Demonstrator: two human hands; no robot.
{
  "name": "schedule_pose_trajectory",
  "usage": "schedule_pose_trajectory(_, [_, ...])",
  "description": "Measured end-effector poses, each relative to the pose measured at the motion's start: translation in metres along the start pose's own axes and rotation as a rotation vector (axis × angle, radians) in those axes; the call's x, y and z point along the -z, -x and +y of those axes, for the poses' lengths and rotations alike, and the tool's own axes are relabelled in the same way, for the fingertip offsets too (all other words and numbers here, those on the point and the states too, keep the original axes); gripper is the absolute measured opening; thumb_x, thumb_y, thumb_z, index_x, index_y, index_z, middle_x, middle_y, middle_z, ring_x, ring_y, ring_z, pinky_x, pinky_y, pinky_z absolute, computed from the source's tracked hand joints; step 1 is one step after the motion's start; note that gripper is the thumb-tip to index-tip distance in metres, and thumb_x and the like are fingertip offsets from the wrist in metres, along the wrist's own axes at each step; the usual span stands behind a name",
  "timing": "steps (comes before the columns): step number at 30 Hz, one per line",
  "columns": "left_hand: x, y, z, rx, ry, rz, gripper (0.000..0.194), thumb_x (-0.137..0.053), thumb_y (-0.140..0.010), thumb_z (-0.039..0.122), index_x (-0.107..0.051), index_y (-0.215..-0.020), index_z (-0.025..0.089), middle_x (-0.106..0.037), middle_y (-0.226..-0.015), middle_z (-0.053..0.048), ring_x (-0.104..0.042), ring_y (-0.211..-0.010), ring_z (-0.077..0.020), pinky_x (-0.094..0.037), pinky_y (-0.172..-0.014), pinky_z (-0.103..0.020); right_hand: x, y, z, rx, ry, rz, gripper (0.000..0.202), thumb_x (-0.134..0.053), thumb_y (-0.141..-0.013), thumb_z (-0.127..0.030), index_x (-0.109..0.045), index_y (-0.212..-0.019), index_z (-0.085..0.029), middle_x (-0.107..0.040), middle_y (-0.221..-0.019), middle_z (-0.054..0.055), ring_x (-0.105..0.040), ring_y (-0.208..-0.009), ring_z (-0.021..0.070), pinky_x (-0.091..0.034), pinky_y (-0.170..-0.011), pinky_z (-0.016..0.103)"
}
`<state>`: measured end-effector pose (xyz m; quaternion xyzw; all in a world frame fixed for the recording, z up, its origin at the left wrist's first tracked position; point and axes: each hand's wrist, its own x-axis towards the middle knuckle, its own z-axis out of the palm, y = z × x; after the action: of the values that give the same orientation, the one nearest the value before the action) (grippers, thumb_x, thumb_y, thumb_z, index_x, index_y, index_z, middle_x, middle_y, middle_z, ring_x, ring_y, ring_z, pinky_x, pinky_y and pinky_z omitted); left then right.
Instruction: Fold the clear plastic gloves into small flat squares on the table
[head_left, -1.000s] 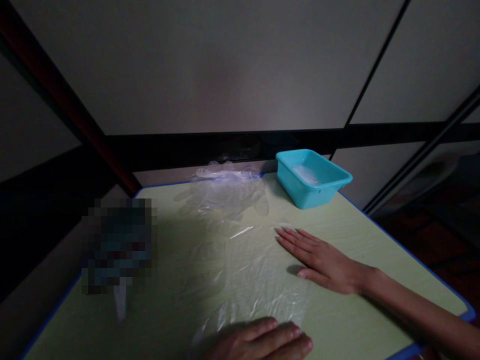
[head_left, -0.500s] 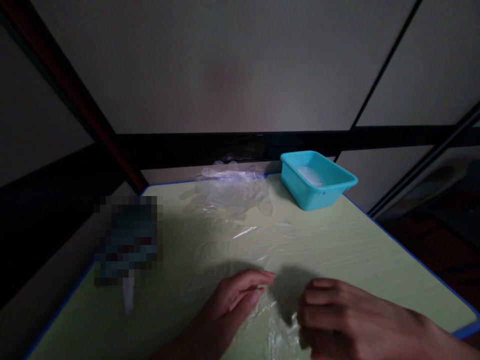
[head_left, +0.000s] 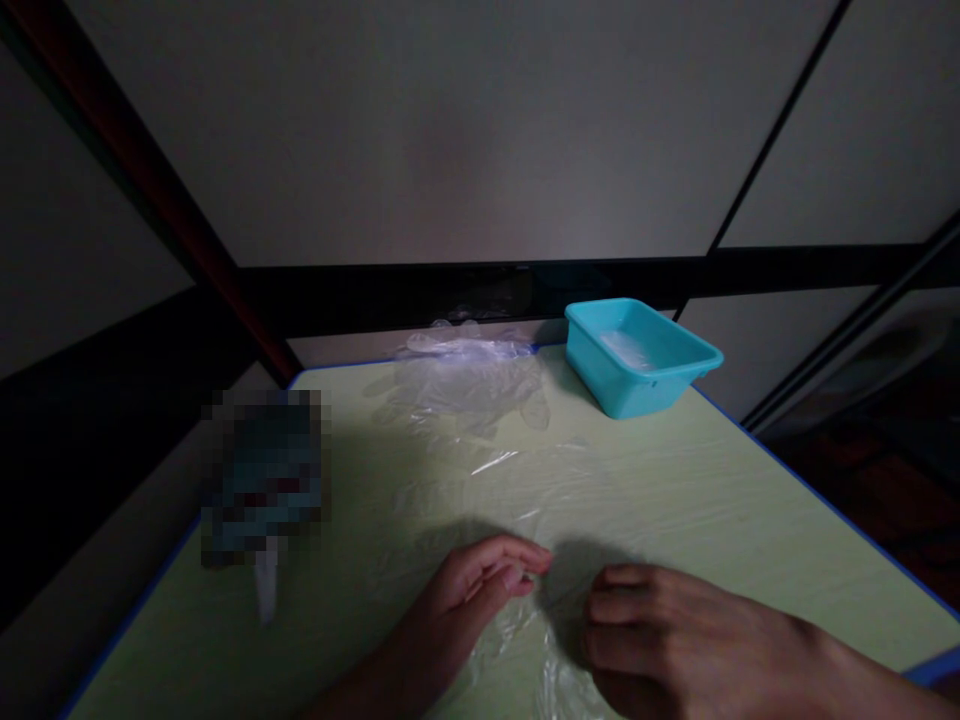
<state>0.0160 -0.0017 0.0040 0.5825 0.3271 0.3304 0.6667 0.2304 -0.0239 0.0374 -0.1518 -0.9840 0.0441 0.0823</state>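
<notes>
Clear thin plastic film, apparently a disposable glove (head_left: pixel 566 690), lies on the pale green table (head_left: pixel 720 500) between and below my hands. My left hand (head_left: pixel 487 590) is just left of it, thumb and fingertips pressed together on a bit of the film. My right hand (head_left: pixel 652 635) is curled, knuckles up, at the film's right side; its fingertips are hidden beneath it, so what it holds cannot be made out. Beyond my hands, more clear film (head_left: pixel 499 465) lies flat, and a heap of clear plastic gloves (head_left: pixel 472 380) rests at the table's back edge.
A turquoise basket (head_left: pixel 637 385) with some clear plastic inside stands at the back right. On the left lies a blurred-out teal package (head_left: pixel 262 480) with a white strip hanging from it. A pale panelled wall (head_left: pixel 465 130) rises behind the table.
My left thumb has closed against the fingertips. My right hand has shifted slightly left, nearer my left hand. The view has moved a little.
</notes>
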Motion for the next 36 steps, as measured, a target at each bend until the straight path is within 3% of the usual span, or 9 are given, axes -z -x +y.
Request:
schedule_pose_trajectory(8, [0.0,-0.001,-0.001,-0.005,0.008,0.002,0.022,-0.046,-0.088,0.03,-0.064,-0.095,0.019,-0.063,-0.1,-0.006,-0.056,-0.099,-0.0219,-0.046,-0.085,-0.035,0.01,-0.007,-0.009,-0.065,-0.091,-0.071,0.014,-0.062,-0.079,-0.021,-0.054,-0.069,-0.017,-0.057,-0.068,-0.002,-0.047,-0.063,0.0117,-0.036,-0.066,0.025])
schedule_pose_trajectory(13, [-0.001,-0.002,0.001,0.011,0.01,-0.004,0.023,-0.047,-0.087,0.032,-0.064,-0.094,0.018,-0.063,-0.099,-0.006,-0.056,-0.098,-0.0227,-0.047,-0.084,-0.035,0.002,-0.009,-0.008,-0.034,-0.071,-0.068,0.015,-0.059,-0.081,-0.021,-0.053,-0.068,-0.017,-0.056,-0.067,-0.002,-0.048,-0.064,0.0121,-0.037,-0.065,0.026])
schedule_pose_trajectory(17, [0.0,-0.003,0.002,0.009,0.011,-0.002,0.022,-0.047,-0.087,0.033,-0.064,-0.094,0.019,-0.063,-0.099,-0.005,-0.056,-0.097,-0.0218,-0.046,-0.083,-0.033,0.007,-0.011,0.001,0.046,-0.089,-0.056,0.02,-0.052,-0.083,-0.017,-0.052,-0.063,-0.016,-0.056,-0.068,0.0,-0.048,-0.067,0.0135,-0.035,-0.064,0.028])
schedule_pose_trajectory(21, [0.002,-0.002,0.004,0.023,0.043,-0.016,0.021,-0.049,-0.086,0.033,-0.064,-0.091,0.02,-0.063,-0.096,-0.003,-0.058,-0.092,-0.0199,-0.045,-0.082,-0.031,0.018,-0.018,0.02,-0.069,-0.265,-0.09,0.009,-0.05,-0.08,-0.012,-0.056,-0.074,-0.015,-0.059,-0.075,0.003,-0.052,-0.073,0.0135,-0.038,-0.068,0.025])
schedule_pose_trajectory(26, [0.003,0.0,0.013,0.033,0.038,-0.028,0.018,-0.049,-0.084,0.031,-0.06,-0.092,0.019,-0.063,-0.091,-0.003,-0.058,-0.09,-0.0187,-0.043,-0.082,-0.029,0.02,-0.028,0.044,-0.191,-0.642,-0.06,0.016,-0.047,-0.077,-0.004,-0.057,-0.086,-0.012,-0.059,-0.075,0.001,-0.054,-0.067,0.0093,-0.041,-0.062,0.019])
schedule_pose_trajectory(28, [0.0,0.0,0.016,0.035,0.019,0.004,0.019,-0.053,-0.079,0.029,-0.057,-0.095,0.018,-0.063,-0.092,-0.003,-0.058,-0.091,-0.0192,-0.043,-0.081,-0.029,0.017,-0.03,0.05,-0.229,-0.734,-0.036,0.015,-0.047,-0.077,-0.004,-0.057,-0.085,-0.012,-0.057,-0.072,0.0,-0.053,-0.064,0.0086,-0.041,-0.06,0.018])
schedule_pose_trajectory(31, [-0.005,-0.001,0.016,0.046,-0.054,0.151,0.028,-0.057,-0.072,0.022,-0.054,-0.099,0.018,-0.063,-0.09,-0.004,-0.059,-0.088,-0.0194,-0.045,-0.076,-0.028,0.012,-0.031,0.054,-0.286,-0.764,-0.007,0.013,-0.048,-0.077,-0.004,-0.056,-0.083,-0.013,-0.055,-0.07,-0.001,-0.051,-0.062,0.0079,-0.039,-0.056,0.017])
schedule_pose_trajectory(36, [-0.007,-0.006,0.011,-0.018,-0.225,0.371,0.024,-0.057,-0.069,0.018,-0.053,-0.093,0.017,-0.059,-0.069,0.001,-0.059,-0.067,-0.0157,-0.045,-0.06,-0.023,0.005,-0.029,0.057,-0.332,-0.76,0.002,0.013,-0.046,-0.078,-0.003,-0.055,-0.08,-0.012,-0.056,-0.07,-0.001,-0.049,-0.06,0.0071,-0.035,-0.052,0.016])
